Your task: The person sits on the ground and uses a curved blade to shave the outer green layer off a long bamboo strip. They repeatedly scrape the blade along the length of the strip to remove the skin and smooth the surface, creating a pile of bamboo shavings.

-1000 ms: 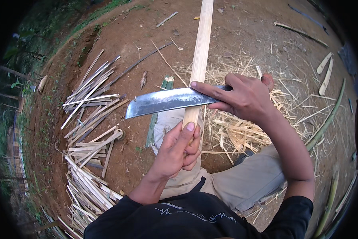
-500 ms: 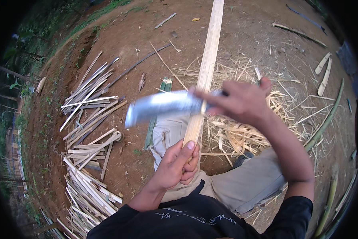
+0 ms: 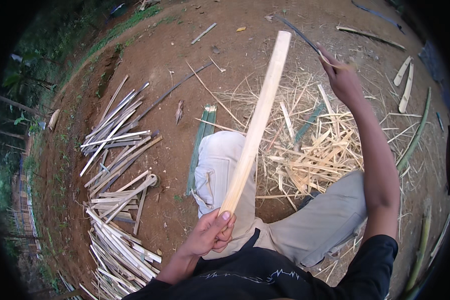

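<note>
1. The left hand (image 3: 210,235) wraps its grip around the lower end of a pale bamboo slat (image 3: 257,122), thumb on top, just above the person's lap.
2. The slat rises at a slant from that hand over the light trouser knee (image 3: 217,165), its squared top end pointing away from the body.
3. The right hand (image 3: 342,80) is raised out to the right, arm stretched, its grip pressed together on the handle of a long dark blade (image 3: 297,30) (blurred, so its shape is hard to read), well apart from the slat.
4. Pale shavings (image 3: 310,150) litter the dirt ground (image 3: 185,65) under the right arm.
5. A green bamboo strip (image 3: 200,145) lies beside the left knee.
6. Further left, a heap of split bamboo slats (image 3: 117,150) lies spread on the ground.
</note>
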`<action>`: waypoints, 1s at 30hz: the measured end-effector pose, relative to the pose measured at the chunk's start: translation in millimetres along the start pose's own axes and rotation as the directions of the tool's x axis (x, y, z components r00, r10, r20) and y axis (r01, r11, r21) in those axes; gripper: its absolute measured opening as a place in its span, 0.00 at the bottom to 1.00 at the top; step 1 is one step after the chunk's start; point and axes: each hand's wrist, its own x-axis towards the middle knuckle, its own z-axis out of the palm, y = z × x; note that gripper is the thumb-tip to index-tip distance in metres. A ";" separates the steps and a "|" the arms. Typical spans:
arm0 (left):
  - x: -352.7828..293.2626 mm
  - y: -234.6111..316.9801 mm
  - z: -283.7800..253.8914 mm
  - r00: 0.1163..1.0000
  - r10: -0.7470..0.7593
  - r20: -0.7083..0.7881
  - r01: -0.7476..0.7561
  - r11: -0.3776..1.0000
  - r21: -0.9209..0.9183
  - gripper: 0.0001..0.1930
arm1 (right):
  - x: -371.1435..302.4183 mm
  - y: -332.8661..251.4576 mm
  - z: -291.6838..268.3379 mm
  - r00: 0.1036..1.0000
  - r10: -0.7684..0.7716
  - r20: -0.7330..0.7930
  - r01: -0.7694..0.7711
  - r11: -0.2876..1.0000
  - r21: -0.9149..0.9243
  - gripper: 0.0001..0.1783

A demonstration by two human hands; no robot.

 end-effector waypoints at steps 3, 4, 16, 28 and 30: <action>14.3 11.8 0.6 0.996 0.036 -0.081 -0.040 0.998 -0.057 0.15 | -17.2 -2.3 25.4 0.927 -0.089 -0.364 0.173 0.964 0.203 0.25; 17.6 15.7 0.9 0.990 0.053 -0.128 -0.059 0.997 -0.044 0.16 | -23.8 -32.3 17.6 0.989 -0.033 -0.147 0.079 0.945 0.317 0.26; 65.6 41.6 31.6 0.949 0.265 -0.169 -0.232 0.953 0.193 0.14 | -109.0 -150.0 -14.3 0.625 -0.769 0.129 0.776 0.630 -0.005 0.33; 48.2 58.7 38.0 0.940 0.298 -0.167 -0.256 0.938 0.232 0.15 | -78.8 -121.6 -12.5 0.658 -0.736 -0.158 0.702 0.676 -0.224 0.31; 44.9 56.7 36.6 0.947 0.271 -0.170 -0.234 0.949 0.211 0.15 | -78.0 -123.1 -16.3 0.619 -0.764 -0.182 0.694 0.640 -0.330 0.31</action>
